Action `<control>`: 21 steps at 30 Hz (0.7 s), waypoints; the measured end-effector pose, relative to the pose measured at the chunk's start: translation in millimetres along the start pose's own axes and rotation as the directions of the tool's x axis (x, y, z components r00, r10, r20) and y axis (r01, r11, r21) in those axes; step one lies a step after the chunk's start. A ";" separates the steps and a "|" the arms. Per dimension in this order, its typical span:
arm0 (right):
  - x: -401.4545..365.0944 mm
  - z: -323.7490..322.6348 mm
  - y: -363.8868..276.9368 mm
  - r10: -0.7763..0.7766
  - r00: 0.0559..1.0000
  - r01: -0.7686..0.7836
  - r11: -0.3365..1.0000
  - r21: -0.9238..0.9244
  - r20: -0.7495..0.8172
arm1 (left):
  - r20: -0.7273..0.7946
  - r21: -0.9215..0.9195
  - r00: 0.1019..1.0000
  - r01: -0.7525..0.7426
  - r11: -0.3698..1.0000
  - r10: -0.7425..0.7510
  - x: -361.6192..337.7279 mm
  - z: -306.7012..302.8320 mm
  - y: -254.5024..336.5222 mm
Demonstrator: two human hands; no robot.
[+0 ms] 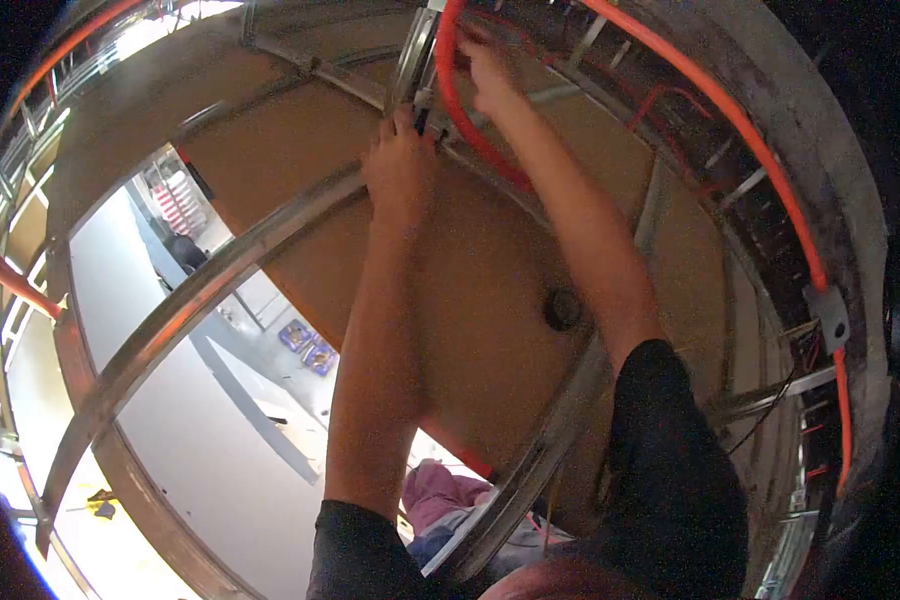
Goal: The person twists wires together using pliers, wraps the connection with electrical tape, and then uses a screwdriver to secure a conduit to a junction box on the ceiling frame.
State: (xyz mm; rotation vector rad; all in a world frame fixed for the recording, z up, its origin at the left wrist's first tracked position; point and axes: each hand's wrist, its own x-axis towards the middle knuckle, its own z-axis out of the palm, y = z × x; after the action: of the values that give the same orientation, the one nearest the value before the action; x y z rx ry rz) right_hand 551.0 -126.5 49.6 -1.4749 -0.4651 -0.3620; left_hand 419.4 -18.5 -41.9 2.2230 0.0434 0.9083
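Both of my arms reach up toward a metal channel (413,65) at the top centre. My left hand (400,160) is closed at the lower end of this channel, by a small dark piece (421,120); what exactly its fingers grip is hard to make out. My right hand (488,72) is raised to the right of the channel, behind a looping orange-red conduit (451,90). Its fingers are dim and blurred, so any object in them cannot be seen. Brown board (480,250) lies behind both arms.
A curved metal rail (220,265) crosses on the left. Another metal rail (540,440) runs at lower centre. Orange conduit (760,140) enters a grey box (827,318) on the right. A person in a maroon top (440,492) is below, near the board's edge.
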 end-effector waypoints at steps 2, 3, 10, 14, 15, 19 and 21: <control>1.6 -13.2 27.0 0.146 0.988 -0.148 0.989 -0.033 -0.052 | -0.083 0.060 0.995 -0.059 0.996 0.064 -10.1 24.7 -12.1; 4.5 -15.1 29.5 0.148 0.988 -0.150 0.988 -0.041 -0.039 | -0.195 0.109 0.969 -0.131 0.985 0.150 -8.3 29.4 -16.0; -12.3 4.0 25.5 0.119 0.990 -0.134 0.960 0.247 0.075 | -0.240 0.203 0.958 -0.108 0.973 0.156 -2.3 27.5 -26.7; -11.0 2.8 27.6 0.128 0.988 -0.152 0.931 0.333 0.091 | -0.285 0.170 0.944 -0.120 0.978 0.165 1.1 24.5 -28.3; -8.5 3.7 31.5 0.138 0.986 -0.163 0.931 0.327 0.099 | -0.315 0.139 0.933 -0.136 0.981 0.174 1.4 24.7 -31.2; -10.3 1.7 39.9 0.144 0.982 -0.175 0.933 0.314 0.119 | -0.191 0.013 0.982 0.001 1.000 0.002 -6.3 27.1 -32.6; -12.4 4.0 39.2 0.171 0.978 -0.198 0.939 0.282 0.119 | -0.128 0.026 0.992 0.022 0.999 -0.018 -6.5 32.0 -36.9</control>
State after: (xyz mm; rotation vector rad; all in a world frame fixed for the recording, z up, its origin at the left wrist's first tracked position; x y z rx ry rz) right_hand 559.8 -120.4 9.7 -1.2367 -0.4302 -0.0699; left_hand 442.7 -12.8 -84.9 2.1824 0.1379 1.0440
